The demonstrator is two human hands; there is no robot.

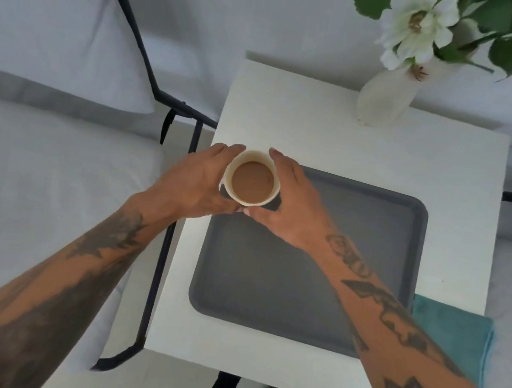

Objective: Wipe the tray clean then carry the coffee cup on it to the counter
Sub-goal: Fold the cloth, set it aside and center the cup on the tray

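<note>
A white paper coffee cup (252, 178) full of light-brown coffee stands at the far left corner of a dark grey tray (319, 268). My left hand (195, 182) wraps the cup's left side and my right hand (289, 205) wraps its right side, thumbs meeting at the near side. Whether the cup rests on the tray or is lifted off it, I cannot tell. The tray lies flat on a small white table (354, 142). A folded teal cloth (455, 333) lies at the table's right edge, beside the tray's near right corner.
A white vase (383, 96) with white flowers and green leaves stands at the table's far side. A black-framed chair with pale cushions (38, 163) stands to the left, close to the table. My feet show below the table's near edge.
</note>
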